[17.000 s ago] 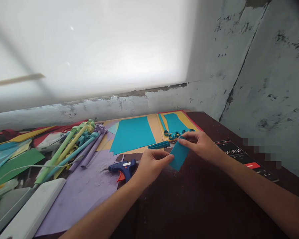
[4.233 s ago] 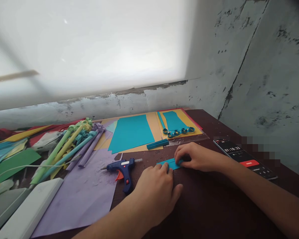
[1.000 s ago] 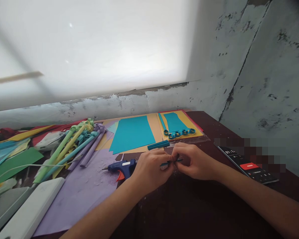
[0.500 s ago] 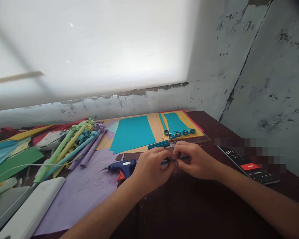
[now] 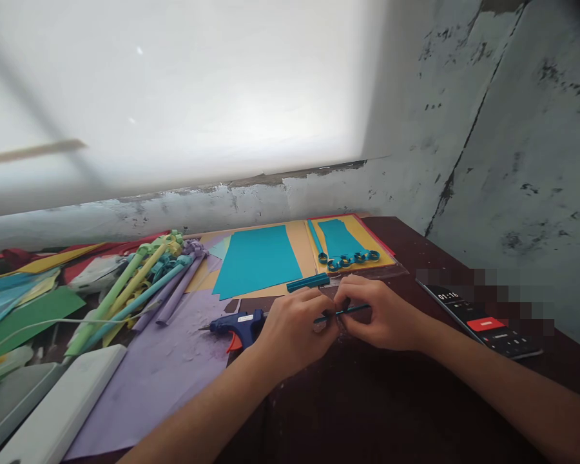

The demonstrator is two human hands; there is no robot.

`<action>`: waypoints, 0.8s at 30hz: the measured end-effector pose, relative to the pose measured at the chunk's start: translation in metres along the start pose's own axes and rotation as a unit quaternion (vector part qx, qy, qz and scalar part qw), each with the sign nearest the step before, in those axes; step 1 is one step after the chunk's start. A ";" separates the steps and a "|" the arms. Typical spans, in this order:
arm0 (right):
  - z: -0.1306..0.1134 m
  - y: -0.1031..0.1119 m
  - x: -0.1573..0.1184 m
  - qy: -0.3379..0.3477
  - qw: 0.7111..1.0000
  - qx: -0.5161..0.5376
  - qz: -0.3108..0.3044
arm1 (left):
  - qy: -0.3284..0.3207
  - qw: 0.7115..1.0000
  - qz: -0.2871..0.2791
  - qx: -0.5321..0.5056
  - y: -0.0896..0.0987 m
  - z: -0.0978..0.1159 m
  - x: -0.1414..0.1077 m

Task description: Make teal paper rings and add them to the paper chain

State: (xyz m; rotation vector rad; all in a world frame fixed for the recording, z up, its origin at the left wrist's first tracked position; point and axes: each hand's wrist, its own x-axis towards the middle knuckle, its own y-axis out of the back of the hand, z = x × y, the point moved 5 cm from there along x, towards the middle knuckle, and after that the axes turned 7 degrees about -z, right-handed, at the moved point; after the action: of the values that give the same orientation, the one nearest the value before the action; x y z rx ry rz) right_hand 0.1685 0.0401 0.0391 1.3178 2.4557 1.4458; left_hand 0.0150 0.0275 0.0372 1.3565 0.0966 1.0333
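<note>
In the head view, the teal paper [image 5: 357,309], flat earlier, had become a narrow strip, apparently folded or rolled. Our left hand [image 5: 297,328] and right hand [image 5: 389,314] pinched it between closed fingertips, the glue gun [image 5: 245,327] at nine o'clock.

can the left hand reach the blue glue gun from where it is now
Probably yes: the blue glue gun lies close by the left hand, with nothing visible between them. The left hand seems busy, though, pinching the teal strip together with the right hand.
</note>
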 end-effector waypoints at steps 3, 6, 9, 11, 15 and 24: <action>-0.001 0.000 0.000 0.007 1.000 0.002 0.005 | -0.006 1.000 -0.002 0.007 0.000 0.001 0.000; -0.001 0.001 -0.001 -0.002 1.000 -0.003 0.012 | 0.008 1.000 0.002 0.019 0.000 0.000 0.000; -0.002 0.000 0.000 -0.001 1.000 -0.006 -0.002 | 0.009 1.000 -0.004 0.020 0.000 0.000 0.000; -0.002 0.000 0.000 0.003 1.000 -0.006 -0.006 | 0.002 1.000 -0.011 0.020 -0.001 0.000 0.000; 0.001 0.001 0.000 -0.007 1.000 -0.010 0.008 | 0.014 0.999 -0.005 0.029 0.000 -0.001 0.000; 0.002 -0.002 0.000 0.014 0.998 -0.059 -0.013 | -0.032 0.997 -0.020 0.069 -0.004 0.001 0.001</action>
State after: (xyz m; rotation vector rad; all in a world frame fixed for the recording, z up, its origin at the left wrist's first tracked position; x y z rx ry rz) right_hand 0.1676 0.0407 0.0364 1.2489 2.3533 1.5853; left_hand 0.0183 0.0279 0.0341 1.5055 0.1488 0.9625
